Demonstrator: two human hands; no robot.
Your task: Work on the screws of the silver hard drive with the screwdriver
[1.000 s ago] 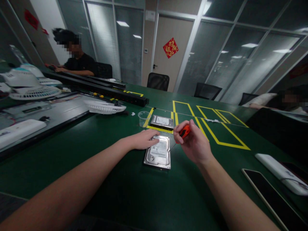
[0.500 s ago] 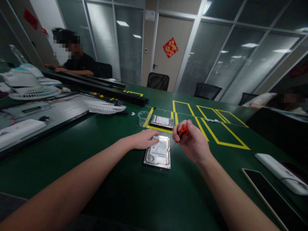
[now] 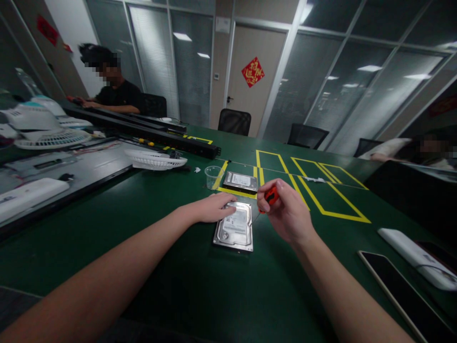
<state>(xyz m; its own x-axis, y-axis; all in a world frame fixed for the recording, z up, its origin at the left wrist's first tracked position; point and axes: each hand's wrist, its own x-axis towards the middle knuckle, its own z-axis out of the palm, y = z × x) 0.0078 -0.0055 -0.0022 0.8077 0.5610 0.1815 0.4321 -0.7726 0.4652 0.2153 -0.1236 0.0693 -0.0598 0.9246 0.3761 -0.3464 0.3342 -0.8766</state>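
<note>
A silver hard drive (image 3: 235,236) lies label up on the green table in front of me. My left hand (image 3: 214,207) holds it at its far left corner, the thumb across the label and the other fingers along the far edge. In my right hand (image 3: 285,209) is a screwdriver (image 3: 270,197) with a red and black handle, fingers closed round it. Its thin shaft slants down to the drive's right edge; the exact tip contact is too small to tell. Just beyond lies a second hard drive (image 3: 241,181), beside a clear plastic cup (image 3: 213,177).
Yellow tape (image 3: 344,216) outlines boxes on the table (image 3: 200,286). On the right are a phone (image 3: 400,290) and a white power bank-like block (image 3: 417,257). White fan parts (image 3: 155,158), a large metal panel (image 3: 96,164) and long black bars (image 3: 150,133) occupy the left. Two people sit farther off.
Almost nothing differs. The screwdriver handle has turned slightly in my right hand; my left hand and the hard drive stay in place.
</note>
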